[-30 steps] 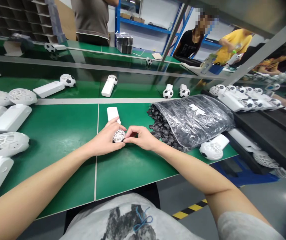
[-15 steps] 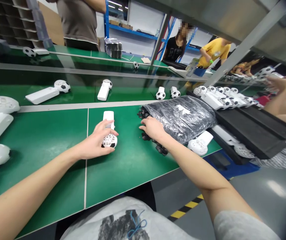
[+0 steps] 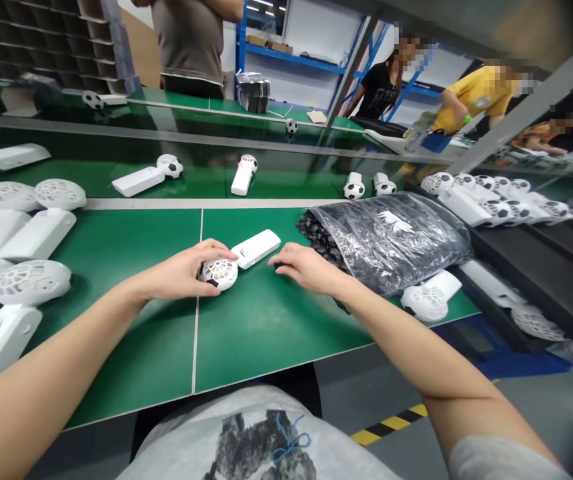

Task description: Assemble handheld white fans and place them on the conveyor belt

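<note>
A white handheld fan (image 3: 257, 249) with a football-patterned head lies on the green table, its handle pointing up and to the right. My left hand (image 3: 179, 272) is closed around the fan's round head, thumb and fingers on opposite sides. Just right of the handle's end, my right hand (image 3: 311, 269) pinches a small black piece (image 3: 279, 265), mostly hidden by the fingers. Behind that hand, a clear plastic bag (image 3: 396, 233) lies on its side, with many small black pieces (image 3: 319, 235) at its open mouth.
Several white fans (image 3: 36, 233) stand in rows at the left. More fans (image 3: 139, 180) lie on the belt (image 3: 206, 173) beyond the table. One fan (image 3: 431, 297) lies by the bag, beside black trays (image 3: 531, 260) holding fans. Co-workers (image 3: 191, 47) stand across the line.
My right hand has left the bag's mouth and moved left towards the fan with a small black piece. The fan has turned, its handle now slanting right. The view has shifted left.
</note>
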`<state>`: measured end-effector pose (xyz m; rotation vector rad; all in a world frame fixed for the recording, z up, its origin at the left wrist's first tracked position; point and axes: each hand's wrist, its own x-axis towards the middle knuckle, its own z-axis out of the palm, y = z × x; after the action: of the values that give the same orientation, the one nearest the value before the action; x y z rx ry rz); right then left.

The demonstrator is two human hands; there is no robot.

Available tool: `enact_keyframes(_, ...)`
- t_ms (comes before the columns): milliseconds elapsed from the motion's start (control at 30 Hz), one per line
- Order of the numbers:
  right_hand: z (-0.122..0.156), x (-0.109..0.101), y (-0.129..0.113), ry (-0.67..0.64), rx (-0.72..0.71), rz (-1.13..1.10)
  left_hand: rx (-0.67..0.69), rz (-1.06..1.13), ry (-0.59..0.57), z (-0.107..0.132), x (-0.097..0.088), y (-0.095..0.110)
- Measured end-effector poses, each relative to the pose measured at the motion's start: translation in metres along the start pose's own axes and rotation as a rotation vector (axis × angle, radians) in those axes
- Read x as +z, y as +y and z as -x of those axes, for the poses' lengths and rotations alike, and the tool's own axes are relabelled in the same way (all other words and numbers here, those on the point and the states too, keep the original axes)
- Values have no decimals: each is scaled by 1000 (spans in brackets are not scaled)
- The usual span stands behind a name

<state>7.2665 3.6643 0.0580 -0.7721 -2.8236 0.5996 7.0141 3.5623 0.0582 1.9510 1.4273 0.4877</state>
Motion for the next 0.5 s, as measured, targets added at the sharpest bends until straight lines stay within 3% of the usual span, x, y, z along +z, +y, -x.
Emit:
enact_keyframes(133, -5, 2, -6, -67, 42, 111, 5, 24, -5, 1, 2, 1)
enact_keyframes(300, -2, -2, -15, 20, 162, -8, -34, 50, 37, 3, 11, 4)
enact_keyframes(500, -9, 10, -33, 52, 1, -167, -59, 66, 117, 2, 21, 7)
